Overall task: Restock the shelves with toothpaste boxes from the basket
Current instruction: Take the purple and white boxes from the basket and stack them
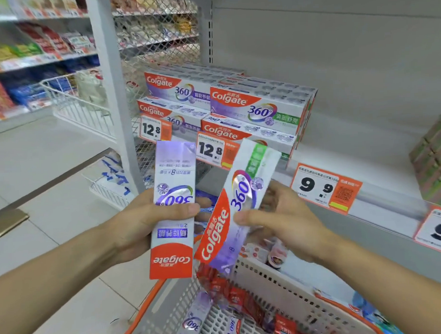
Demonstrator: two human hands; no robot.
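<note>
Left hand (143,219) grips purple toothpaste box (174,206), upright, logo upside down. Right hand (278,214) pinches green-tipped toothpaste box (236,198), tilted, thumb on front face. Both boxes above basket (276,284) near-left rim; more boxes lie inside. Stacked boxes (260,108) at shelf (380,193) left end, behind price tags (215,150).

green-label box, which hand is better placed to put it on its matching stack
Right. The right hand already has the green-label box in its grip, below the green-label stack. The left hand holds the purple-label box, further left.
</note>
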